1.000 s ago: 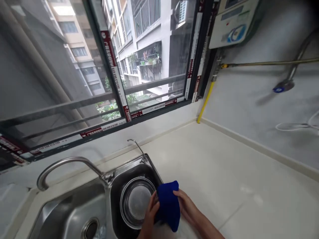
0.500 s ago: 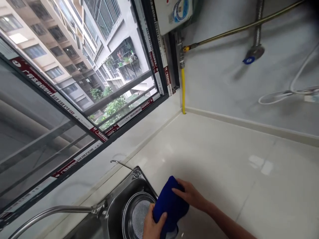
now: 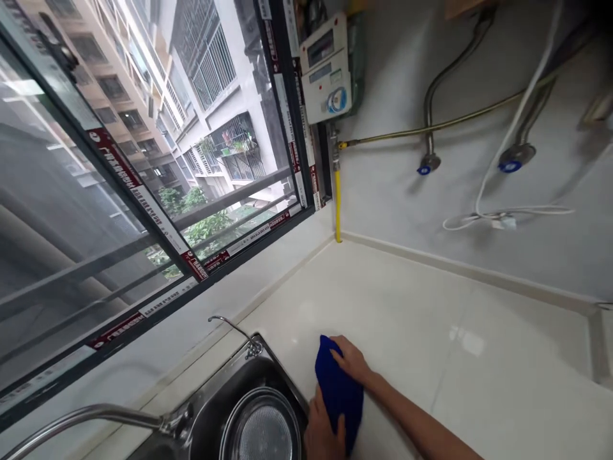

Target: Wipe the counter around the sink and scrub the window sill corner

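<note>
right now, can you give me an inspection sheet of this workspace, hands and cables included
Surface: pale glossy counter, light reflected on it.
Things in hand: blue cloth, beside the sink; contact with the counter unclear.
Clutter: round dish in the sink.
Hands: left hand grips the cloth's lower part; right hand grips near its top.
Cables: white cable by the wall, looped low down.
Surroundings: window, large faucet, small faucet, meter box, yellow pipe.

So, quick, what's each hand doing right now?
Left hand: holding the blue cloth by its nearer part.
Right hand: holding the same cloth near its far end.
</note>
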A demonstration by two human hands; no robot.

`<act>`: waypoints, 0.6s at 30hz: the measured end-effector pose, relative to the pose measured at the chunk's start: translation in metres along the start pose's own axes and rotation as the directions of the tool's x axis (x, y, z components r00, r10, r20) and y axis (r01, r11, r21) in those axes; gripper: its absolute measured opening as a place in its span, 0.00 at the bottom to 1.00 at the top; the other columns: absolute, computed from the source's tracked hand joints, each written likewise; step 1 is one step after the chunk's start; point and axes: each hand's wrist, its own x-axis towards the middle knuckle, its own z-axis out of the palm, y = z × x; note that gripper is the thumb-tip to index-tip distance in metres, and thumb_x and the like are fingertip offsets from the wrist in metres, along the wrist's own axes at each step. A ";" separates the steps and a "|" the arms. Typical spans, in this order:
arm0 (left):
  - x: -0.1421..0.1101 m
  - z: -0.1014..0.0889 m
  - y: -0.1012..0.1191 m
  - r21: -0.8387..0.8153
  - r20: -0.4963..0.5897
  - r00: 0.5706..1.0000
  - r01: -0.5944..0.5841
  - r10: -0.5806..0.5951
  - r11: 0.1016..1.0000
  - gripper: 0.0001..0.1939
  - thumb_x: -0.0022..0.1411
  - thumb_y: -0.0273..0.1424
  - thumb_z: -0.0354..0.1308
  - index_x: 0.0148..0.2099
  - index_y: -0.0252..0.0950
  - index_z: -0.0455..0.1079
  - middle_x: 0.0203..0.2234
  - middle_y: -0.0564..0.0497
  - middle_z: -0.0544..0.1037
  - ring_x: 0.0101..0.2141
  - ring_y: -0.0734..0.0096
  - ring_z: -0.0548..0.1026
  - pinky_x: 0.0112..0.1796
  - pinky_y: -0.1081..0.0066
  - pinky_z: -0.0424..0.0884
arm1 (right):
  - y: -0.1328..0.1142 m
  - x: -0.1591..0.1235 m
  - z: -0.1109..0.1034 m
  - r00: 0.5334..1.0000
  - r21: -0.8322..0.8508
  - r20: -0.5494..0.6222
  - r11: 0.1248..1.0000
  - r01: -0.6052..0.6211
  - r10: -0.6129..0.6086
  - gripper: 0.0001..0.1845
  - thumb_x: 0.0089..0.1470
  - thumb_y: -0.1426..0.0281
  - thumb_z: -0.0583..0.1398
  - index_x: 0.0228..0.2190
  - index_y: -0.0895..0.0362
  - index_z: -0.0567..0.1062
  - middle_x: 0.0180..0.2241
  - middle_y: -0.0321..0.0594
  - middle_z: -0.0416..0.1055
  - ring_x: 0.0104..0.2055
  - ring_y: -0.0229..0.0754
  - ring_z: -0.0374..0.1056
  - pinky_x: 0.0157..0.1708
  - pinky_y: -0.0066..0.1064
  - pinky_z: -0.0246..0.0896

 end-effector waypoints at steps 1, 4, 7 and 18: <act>-0.003 0.004 -0.004 0.027 -0.017 1.000 -0.019 0.020 0.999 0.39 0.59 0.39 0.49 0.70 0.29 0.50 0.66 0.31 0.65 0.61 0.47 0.70 0.60 0.51 0.69 | 0.003 -0.007 0.003 1.000 -0.034 -0.010 0.999 0.002 -0.002 0.23 0.52 0.55 0.53 0.43 0.53 0.75 0.45 0.48 0.75 0.51 0.54 0.70 0.58 0.57 0.62; -0.006 0.012 -0.014 0.049 -0.112 0.991 -0.073 0.078 0.996 0.42 0.56 0.40 0.54 0.68 0.26 0.53 0.68 0.28 0.60 0.67 0.43 0.62 0.66 0.47 0.61 | 0.006 -0.034 0.006 1.000 -0.123 0.017 0.992 0.026 -0.024 0.22 0.56 0.59 0.50 0.47 0.52 0.74 0.47 0.45 0.75 0.51 0.52 0.70 0.58 0.55 0.62; -0.002 0.029 -0.026 0.041 -0.202 0.972 -0.111 0.117 0.993 0.47 0.54 0.45 0.57 0.69 0.23 0.52 0.71 0.28 0.53 0.71 0.38 0.49 0.70 0.40 0.49 | 0.016 -0.079 0.012 0.988 -0.219 0.128 0.970 0.108 -0.081 0.19 0.58 0.60 0.51 0.48 0.46 0.74 0.49 0.41 0.75 0.52 0.51 0.70 0.55 0.52 0.64; 0.003 0.090 -0.034 -0.093 -0.332 0.943 -0.031 -0.002 0.995 0.38 0.60 0.35 0.48 0.70 0.25 0.47 0.72 0.33 0.48 0.72 0.40 0.41 0.70 0.37 0.50 | 0.025 -0.006 0.080 0.968 -0.604 0.249 0.778 0.176 -0.025 0.19 0.62 0.55 0.50 0.46 0.51 0.72 0.36 0.44 0.78 0.39 0.49 0.73 0.41 0.38 0.63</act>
